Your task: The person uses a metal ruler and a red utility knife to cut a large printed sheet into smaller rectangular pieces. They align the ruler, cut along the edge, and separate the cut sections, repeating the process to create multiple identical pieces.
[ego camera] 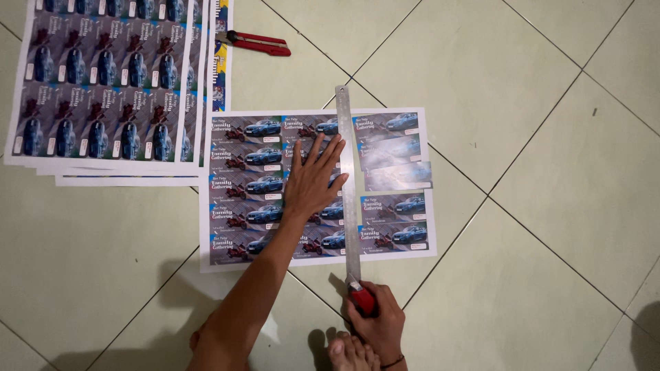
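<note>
A printed sheet [240, 206] of small cards with blue cars lies flat on the tiled floor. A long steel ruler [347, 172] runs down it, right of the sheet's middle. My left hand [313, 180] presses flat on the sheet with spread fingers, fingertips against the ruler's left edge. My right hand [377, 321] grips a red utility knife [362, 297] at the ruler's near end, just past the sheet's bottom edge. Right of the ruler, one cut strip [399, 176] sits slightly askew.
A stack of similar printed sheets [103, 82] lies at the upper left. A second red cutter [258, 42] rests on the tiles above the sheet. My bare toes [350, 352] show at the bottom edge beside my right hand.
</note>
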